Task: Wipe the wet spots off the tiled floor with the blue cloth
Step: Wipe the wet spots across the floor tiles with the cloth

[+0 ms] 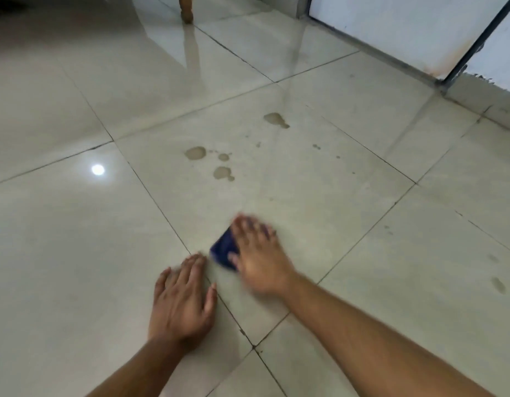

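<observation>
Two hands are resting on the tiled floor. The right hand is lying flat, fingers straight and spread, pressing on the blue cloth, which is showing at the thumb side and is blurred. The left hand is lying palm down just beside it, fingers straight, holding nothing. Several wet spots are sitting farther ahead on the same tile, well apart from the cloth. A wooden furniture leg is standing at the top.
</observation>
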